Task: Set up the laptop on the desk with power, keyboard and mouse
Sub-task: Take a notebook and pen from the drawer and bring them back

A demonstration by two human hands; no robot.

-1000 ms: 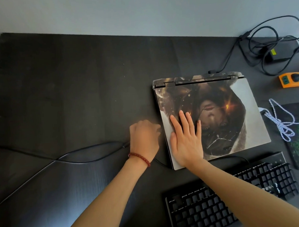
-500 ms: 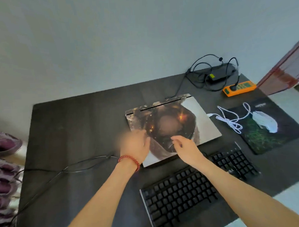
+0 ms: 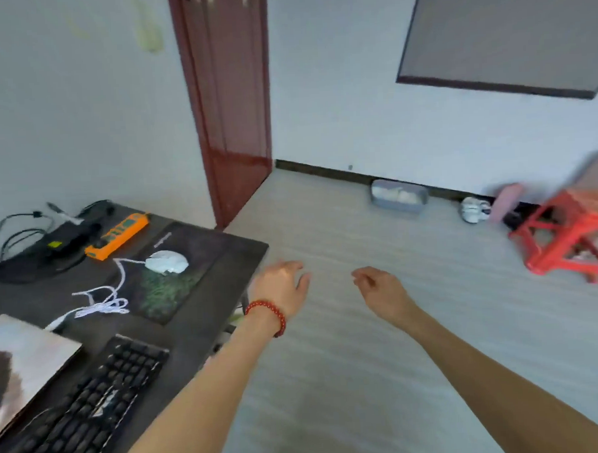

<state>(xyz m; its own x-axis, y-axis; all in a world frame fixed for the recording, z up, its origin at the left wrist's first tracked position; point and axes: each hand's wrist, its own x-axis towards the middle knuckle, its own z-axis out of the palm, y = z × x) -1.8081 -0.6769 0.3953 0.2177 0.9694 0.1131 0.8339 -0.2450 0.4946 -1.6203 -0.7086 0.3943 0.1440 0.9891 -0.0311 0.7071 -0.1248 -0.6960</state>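
Observation:
The closed laptop (image 3: 25, 354) with a picture on its lid lies at the left edge of the head view, on the dark desk (image 3: 205, 319). A black keyboard (image 3: 86, 410) lies beside it. The white mouse (image 3: 167, 262) sits on a dark mouse pad (image 3: 186, 265), its white cable (image 3: 102, 305) bunched on the desk. The black power brick (image 3: 68, 236) and an orange power strip (image 3: 118, 236) lie at the far side. My left hand (image 3: 281, 285), with a red bead bracelet, and my right hand (image 3: 379, 288) hover over the floor past the desk's right edge, fingers relaxed, holding nothing.
A dark red door (image 3: 227, 102) stands behind the desk corner. On the floor by the far wall are a grey basin (image 3: 399, 196), white shoes (image 3: 473, 210) and a red stool (image 3: 572, 235). Pale floor (image 3: 365, 360) spreads to the desk's right.
The view has swung right, away from the laptop toward the room. Both hands have left the laptop lid and now hang over the floor beside the desk.

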